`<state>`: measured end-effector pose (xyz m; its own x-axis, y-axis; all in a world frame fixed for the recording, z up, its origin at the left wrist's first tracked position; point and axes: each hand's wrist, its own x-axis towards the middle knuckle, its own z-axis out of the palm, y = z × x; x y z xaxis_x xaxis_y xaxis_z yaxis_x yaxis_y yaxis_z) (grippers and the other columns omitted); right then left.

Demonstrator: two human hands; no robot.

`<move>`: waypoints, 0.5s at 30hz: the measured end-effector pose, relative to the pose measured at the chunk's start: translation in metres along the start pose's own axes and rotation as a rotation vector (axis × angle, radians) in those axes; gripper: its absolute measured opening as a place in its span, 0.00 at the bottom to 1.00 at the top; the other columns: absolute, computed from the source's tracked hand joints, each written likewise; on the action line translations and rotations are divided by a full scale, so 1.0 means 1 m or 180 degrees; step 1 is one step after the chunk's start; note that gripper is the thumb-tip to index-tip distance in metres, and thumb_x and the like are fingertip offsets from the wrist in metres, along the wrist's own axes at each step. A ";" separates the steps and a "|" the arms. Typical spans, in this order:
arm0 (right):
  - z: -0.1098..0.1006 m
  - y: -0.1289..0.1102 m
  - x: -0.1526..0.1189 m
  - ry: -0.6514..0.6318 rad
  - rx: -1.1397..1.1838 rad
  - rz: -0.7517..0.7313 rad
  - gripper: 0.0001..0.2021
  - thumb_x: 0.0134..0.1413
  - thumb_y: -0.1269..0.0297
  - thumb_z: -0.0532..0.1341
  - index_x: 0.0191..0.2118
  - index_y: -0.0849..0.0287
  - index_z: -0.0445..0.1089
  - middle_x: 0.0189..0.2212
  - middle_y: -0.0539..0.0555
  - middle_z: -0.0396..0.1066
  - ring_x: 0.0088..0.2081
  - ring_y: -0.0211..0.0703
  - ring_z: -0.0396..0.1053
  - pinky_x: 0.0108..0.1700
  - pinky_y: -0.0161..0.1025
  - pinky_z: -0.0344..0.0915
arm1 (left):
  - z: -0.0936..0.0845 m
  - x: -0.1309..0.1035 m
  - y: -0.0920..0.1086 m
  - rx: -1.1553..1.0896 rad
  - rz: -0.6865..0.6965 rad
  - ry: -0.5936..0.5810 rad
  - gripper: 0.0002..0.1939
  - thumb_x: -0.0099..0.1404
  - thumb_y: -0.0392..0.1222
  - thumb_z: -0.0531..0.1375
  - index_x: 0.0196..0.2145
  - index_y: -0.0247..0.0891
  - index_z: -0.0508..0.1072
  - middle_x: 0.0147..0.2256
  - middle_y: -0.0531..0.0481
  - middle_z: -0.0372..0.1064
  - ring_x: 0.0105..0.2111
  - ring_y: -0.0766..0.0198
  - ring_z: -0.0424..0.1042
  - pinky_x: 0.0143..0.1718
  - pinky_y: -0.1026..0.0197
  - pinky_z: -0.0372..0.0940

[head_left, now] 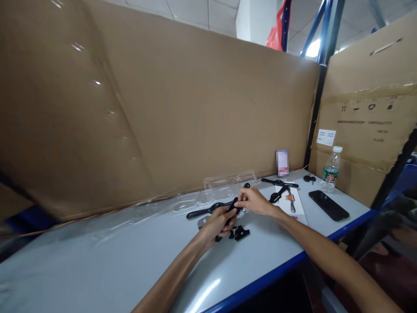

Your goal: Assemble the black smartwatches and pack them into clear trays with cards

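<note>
A black spokeshave (233, 206) with a handle at either end is held slantwise above the table. My left hand (221, 222) is wrapped round its lower part. With fingertips pinched, my right hand (252, 200) works at its middle near the upper handle; what small part lies between those fingers is hidden. Just behind my left hand another black spokeshave (199, 213) lies on the table. Several small black parts (240, 233) sit close in front of my hands. A grey metal piece (201, 223) shows partly beside my left hand.
More black spokeshaves (279, 182) lie at the right on a printed sheet (301, 211). Beyond are a black phone (329, 205), keys (309, 178), a plastic bottle (331, 174) and an upright blurred screen (282, 163). Clear plastic packaging (228, 181) lines the cardboard wall (202, 108).
</note>
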<state>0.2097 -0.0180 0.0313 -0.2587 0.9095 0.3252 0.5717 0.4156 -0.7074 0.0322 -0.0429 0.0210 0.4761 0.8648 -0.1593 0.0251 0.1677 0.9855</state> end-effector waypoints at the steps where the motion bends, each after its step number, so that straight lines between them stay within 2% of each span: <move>1: 0.001 0.000 0.000 0.0010 -0.0087 -0.0031 0.08 0.52 0.70 0.69 0.30 0.60 0.69 0.21 0.44 0.65 0.26 0.34 0.62 0.29 0.31 0.52 | 0.000 0.000 -0.001 0.0050 0.0050 0.0057 0.24 0.49 0.57 0.70 0.27 0.39 0.62 0.18 0.61 0.56 0.14 0.77 0.47 0.15 0.69 0.36; 5: 0.000 0.000 0.000 0.0117 -0.0362 0.0010 0.07 0.56 0.67 0.68 0.31 0.60 0.70 0.23 0.46 0.68 0.27 0.35 0.63 0.29 0.32 0.52 | 0.001 0.001 -0.003 0.0180 0.0161 0.0265 0.24 0.51 0.59 0.69 0.27 0.39 0.62 0.16 0.61 0.55 0.13 0.77 0.46 0.15 0.69 0.36; 7: -0.002 0.000 0.000 0.0141 -0.0362 0.0076 0.09 0.60 0.66 0.64 0.28 0.60 0.70 0.21 0.47 0.68 0.26 0.35 0.64 0.30 0.32 0.53 | 0.000 0.002 -0.004 0.0175 0.0216 0.0350 0.25 0.52 0.60 0.68 0.26 0.40 0.62 0.15 0.61 0.55 0.12 0.77 0.46 0.14 0.68 0.37; 10: -0.001 0.002 0.000 -0.0074 0.0030 0.0140 0.14 0.65 0.64 0.59 0.26 0.61 0.68 0.18 0.47 0.67 0.23 0.34 0.64 0.28 0.31 0.55 | 0.000 0.004 -0.005 0.0148 0.0288 0.0476 0.25 0.53 0.62 0.67 0.27 0.40 0.62 0.15 0.62 0.55 0.12 0.76 0.46 0.13 0.68 0.38; 12: 0.001 0.004 0.001 -0.0284 0.0447 0.0245 0.13 0.64 0.63 0.60 0.27 0.61 0.68 0.18 0.46 0.67 0.20 0.33 0.63 0.25 0.30 0.56 | 0.000 0.005 -0.006 0.0189 0.0294 0.0554 0.26 0.52 0.64 0.67 0.28 0.40 0.62 0.14 0.62 0.55 0.12 0.75 0.46 0.13 0.68 0.38; 15: 0.004 0.005 0.003 -0.0430 0.0885 0.0456 0.12 0.62 0.67 0.61 0.26 0.61 0.67 0.17 0.45 0.67 0.17 0.32 0.60 0.22 0.30 0.56 | 0.001 0.005 -0.005 0.0217 0.0307 0.0537 0.27 0.52 0.65 0.67 0.29 0.39 0.63 0.15 0.62 0.55 0.12 0.76 0.46 0.13 0.68 0.37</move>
<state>0.2086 -0.0134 0.0257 -0.3026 0.9432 0.1374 0.3803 0.2516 -0.8900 0.0351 -0.0395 0.0153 0.3253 0.9433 -0.0658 0.0487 0.0528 0.9974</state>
